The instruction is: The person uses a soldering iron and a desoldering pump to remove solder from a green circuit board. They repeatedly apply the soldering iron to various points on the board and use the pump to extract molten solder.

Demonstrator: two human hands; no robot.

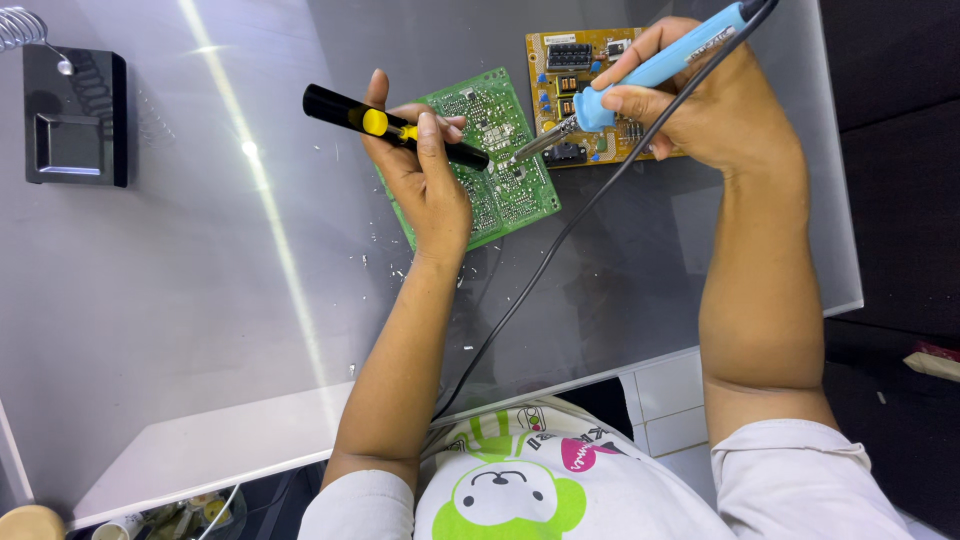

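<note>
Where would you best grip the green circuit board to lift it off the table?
Judging by its pose, grip the green circuit board by its bare lower right edge, coming from the right. It lies flat, the left hand with the black desoldering pump covers its left part, and the soldering iron tip works its middle.

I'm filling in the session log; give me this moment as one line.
left hand: holds black-yellow desoldering pump | right hand: holds blue soldering iron | tip on green circuit board | glass table
</note>
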